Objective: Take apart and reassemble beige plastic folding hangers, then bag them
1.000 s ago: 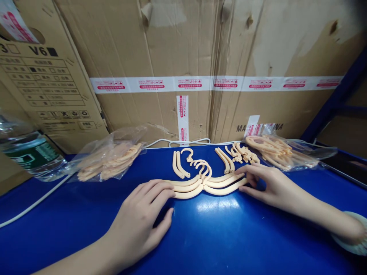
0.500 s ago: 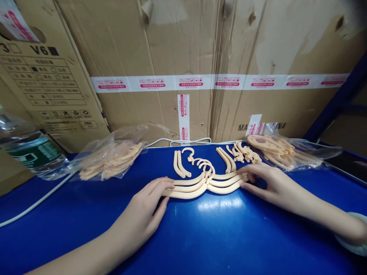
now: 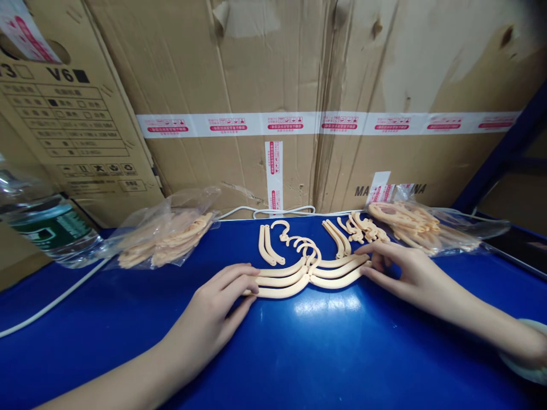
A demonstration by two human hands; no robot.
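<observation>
Several cream plastic clothes hangers (image 3: 284,292) lie nested on the blue table, their arms curved and their hooks pointing away from me. My left hand (image 3: 224,293) is closed around the left ends of the arms, thumb in front and fingers behind. At the right ends, my right hand (image 3: 388,266) pinches the hanger arms between thumb and fingers. Behind the hangers lie a pair of loose curved arms (image 3: 268,245) on the left and more loose arms (image 3: 337,238) on the right. A small heap of loose hooks (image 3: 363,226) sits beside these.
Clear bags of cream hanger parts lie at the left (image 3: 171,236) and right (image 3: 414,225). A water bottle (image 3: 51,228) stands far left, near a white cable (image 3: 55,304). Large cardboard boxes (image 3: 235,68) rise behind the blue table (image 3: 320,353). A dark flat device (image 3: 519,247) lies far right.
My left fingers have curled a little further over the hanger ends. My right fingertips have shifted slightly at the right ends. The hangers stay almost in place.
</observation>
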